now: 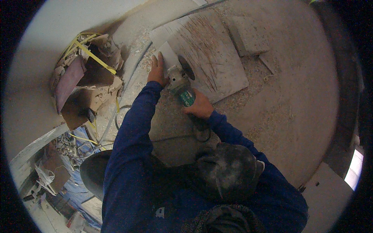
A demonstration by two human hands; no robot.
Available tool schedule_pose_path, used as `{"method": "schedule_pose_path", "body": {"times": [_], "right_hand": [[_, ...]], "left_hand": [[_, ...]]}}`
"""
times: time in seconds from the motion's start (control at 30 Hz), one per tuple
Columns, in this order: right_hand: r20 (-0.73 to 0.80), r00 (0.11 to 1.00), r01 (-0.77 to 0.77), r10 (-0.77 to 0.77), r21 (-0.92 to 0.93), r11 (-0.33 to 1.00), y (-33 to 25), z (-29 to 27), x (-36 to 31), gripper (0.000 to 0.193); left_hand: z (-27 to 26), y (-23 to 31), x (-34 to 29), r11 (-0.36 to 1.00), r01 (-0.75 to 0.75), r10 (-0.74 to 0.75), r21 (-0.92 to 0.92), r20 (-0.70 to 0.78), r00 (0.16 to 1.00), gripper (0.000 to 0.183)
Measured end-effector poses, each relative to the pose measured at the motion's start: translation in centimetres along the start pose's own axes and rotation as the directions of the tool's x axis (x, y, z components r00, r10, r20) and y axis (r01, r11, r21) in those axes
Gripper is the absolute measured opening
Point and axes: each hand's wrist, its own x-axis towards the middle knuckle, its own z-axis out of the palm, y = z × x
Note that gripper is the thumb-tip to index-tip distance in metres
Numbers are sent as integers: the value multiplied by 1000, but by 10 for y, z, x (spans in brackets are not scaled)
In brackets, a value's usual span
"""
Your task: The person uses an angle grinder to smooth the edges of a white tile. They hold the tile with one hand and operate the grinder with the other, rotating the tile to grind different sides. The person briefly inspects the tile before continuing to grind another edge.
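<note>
My right hand (200,105) is closed round the body of an angle grinder (180,84), which has a green label on its barrel. Its dark round disc (187,68) stands on edge at the right side of a pale flat strip (168,55), perhaps tile. My left hand (156,71) lies along the strip's left edge, fingers stretched out and thumb close to the grinder head. Beneath the strip is a large pale board (229,73), its surface scored with many reddish-brown cuts. Whether the disc touches the strip I cannot tell.
Left of me stands a torn cardboard box (97,99) with scraps and yellow strapping. A grey cable (134,72) runs along the floor beside it. Pale blocks (248,37) lie beyond the board, amid chips and dust. Tangled cords (68,147) rest on blue sheeting.
</note>
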Motion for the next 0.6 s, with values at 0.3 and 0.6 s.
{"method": "schedule_pose_path", "body": {"times": [0.3,0.6], "right_hand": [[-38,999,30,-29,26,999,6,5,2,92],[-18,999,32,-31,63,998,4,2,-3,90]], "left_hand": [[-2,1,0,1000,7,-7,-30,16,1000,126],[1,0,0,999,-16,14,-45,-30,999,125]]}}
